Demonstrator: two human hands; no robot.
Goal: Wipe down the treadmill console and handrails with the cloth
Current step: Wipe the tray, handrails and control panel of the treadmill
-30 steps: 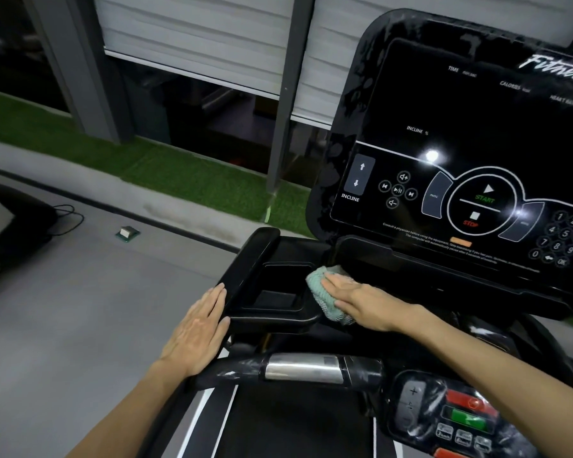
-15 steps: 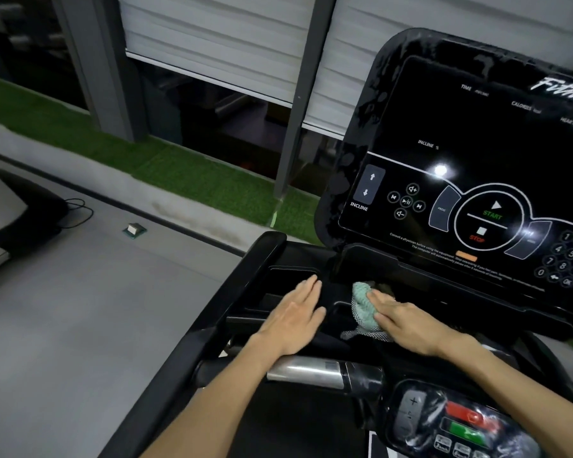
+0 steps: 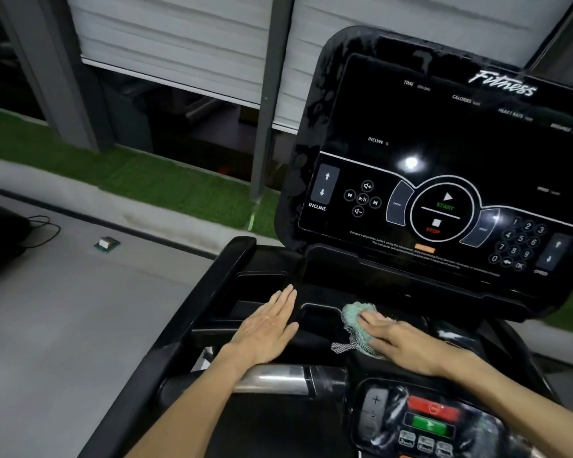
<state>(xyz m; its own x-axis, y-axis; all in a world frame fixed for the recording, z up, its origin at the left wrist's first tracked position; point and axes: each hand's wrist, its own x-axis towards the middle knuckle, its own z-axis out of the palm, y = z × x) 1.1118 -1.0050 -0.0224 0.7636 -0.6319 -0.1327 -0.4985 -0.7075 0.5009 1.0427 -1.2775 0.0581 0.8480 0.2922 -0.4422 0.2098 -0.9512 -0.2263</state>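
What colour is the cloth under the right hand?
Pale mint green cloth, with a grey mesh edge; head view, the only one.

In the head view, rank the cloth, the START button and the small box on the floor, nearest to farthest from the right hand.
1. cloth, under the right hand.
2. START button, ahead on the console.
3. small box, far left on the floor.

The right hand (image 3: 407,345) lies flat over much of the teal cloth (image 3: 356,320), so only its far edge and a frayed corner show. The console (image 3: 444,127) runs off the right edge, and the button panel (image 3: 427,421) below is cut off at the bottom. The fine print (image 3: 407,247) under the STOP mark is too small to read.
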